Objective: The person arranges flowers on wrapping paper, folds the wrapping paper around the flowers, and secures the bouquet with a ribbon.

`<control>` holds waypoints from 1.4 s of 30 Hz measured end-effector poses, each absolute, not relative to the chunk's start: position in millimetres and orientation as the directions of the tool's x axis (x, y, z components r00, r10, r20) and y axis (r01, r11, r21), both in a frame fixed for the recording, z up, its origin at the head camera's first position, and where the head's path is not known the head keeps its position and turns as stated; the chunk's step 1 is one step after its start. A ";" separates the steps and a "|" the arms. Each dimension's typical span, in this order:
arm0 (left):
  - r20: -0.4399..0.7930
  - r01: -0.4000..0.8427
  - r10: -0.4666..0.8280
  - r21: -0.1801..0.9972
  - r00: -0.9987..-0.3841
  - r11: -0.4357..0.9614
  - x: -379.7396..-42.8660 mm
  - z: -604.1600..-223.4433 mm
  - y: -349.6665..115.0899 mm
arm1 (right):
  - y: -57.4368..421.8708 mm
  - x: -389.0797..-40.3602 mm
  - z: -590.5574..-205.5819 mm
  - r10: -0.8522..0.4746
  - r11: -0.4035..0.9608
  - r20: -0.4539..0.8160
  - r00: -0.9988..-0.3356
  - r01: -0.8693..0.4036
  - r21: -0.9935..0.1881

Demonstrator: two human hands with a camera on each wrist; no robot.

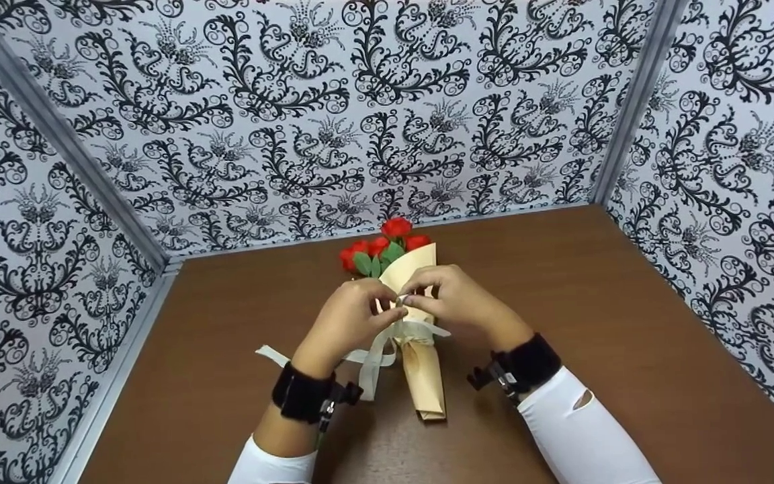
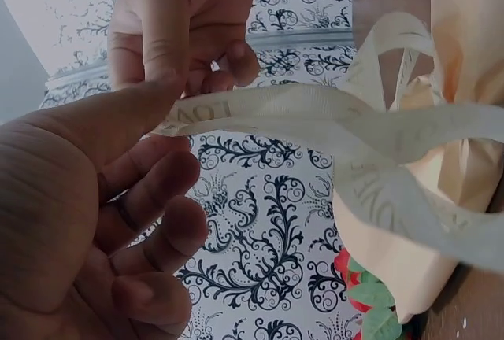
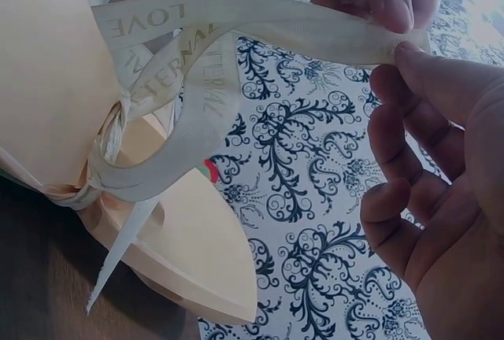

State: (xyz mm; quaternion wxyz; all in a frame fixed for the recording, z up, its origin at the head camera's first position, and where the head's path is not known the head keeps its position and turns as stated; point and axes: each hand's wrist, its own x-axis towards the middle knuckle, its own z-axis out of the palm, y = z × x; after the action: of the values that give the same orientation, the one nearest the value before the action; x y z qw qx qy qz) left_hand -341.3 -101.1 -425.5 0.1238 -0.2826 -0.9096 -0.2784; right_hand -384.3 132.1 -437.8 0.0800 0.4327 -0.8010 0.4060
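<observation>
A bouquet of red artificial roses (image 1: 397,227) with green leaves (image 1: 392,253) lies on the table, wrapped in cream paper (image 1: 424,380). Around its middle is tied a pale ribbon (image 1: 371,373) with gold lettering such as "LOVE" (image 3: 146,21). Above the wrap, my left hand (image 1: 353,316) pinches a raised length of the ribbon (image 2: 268,108) between thumb and forefinger. My right hand (image 1: 461,299) meets it there, thumb and fingers pinching the same stretch of ribbon (image 3: 315,29). Both hands' other fingers are loosely curled. Loops of ribbon stand beside the knot (image 3: 93,186).
The brown wooden table (image 1: 246,296) is enclosed by white panels (image 1: 293,154) with black scrollwork. A loose ribbon end (image 1: 271,354) trails leftward behind my left wrist. Black straps with small cameras (image 1: 306,393) sit on both wrists.
</observation>
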 end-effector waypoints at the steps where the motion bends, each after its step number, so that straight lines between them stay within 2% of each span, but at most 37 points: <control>1: 0.387 0.586 0.446 0.431 -0.807 0.686 -340.5 -425.8 -100.7 | 131.9 -383.8 -437.8 -0.628 0.299 0.475 -0.616 -0.755 -0.584; 15: 0.441 0.598 0.420 0.430 -0.793 0.676 -336.6 -430.2 -105.1 | 132.0 -377.9 -436.7 -0.608 0.317 0.445 -0.658 -0.714 -0.624; 21: 0.409 0.562 0.396 0.476 -0.822 0.676 -337.9 -430.0 -112.2 | 136.0 -370.6 -429.2 -0.592 0.311 0.495 -0.636 -0.747 -0.587; 29: 0.380 0.551 0.402 0.499 -0.833 0.669 -340.7 -428.3 -116.7 | 134.3 -359.2 -422.5 -0.686 0.319 0.474 -0.551 -0.814 -0.485; 36: 0.368 0.548 0.409 0.500 -0.835 0.671 -341.9 -429.6 -121.7 | 124.2 -343.1 -425.0 -0.800 0.321 0.352 -0.485 -0.843 -0.431; 42: 0.365 0.547 0.408 0.523 -0.837 0.654 -340.4 -430.2 -124.2 | 103.9 -330.1 -443.6 -0.885 0.299 0.278 -0.372 -0.914 -0.273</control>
State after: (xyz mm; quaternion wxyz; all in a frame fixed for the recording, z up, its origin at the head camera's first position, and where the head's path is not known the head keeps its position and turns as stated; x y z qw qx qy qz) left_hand -340.4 -124.2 -430.2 0.1082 -0.2643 -0.9029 -0.3211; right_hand -330.1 103.9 -443.6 0.0372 0.5589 -0.8050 0.1953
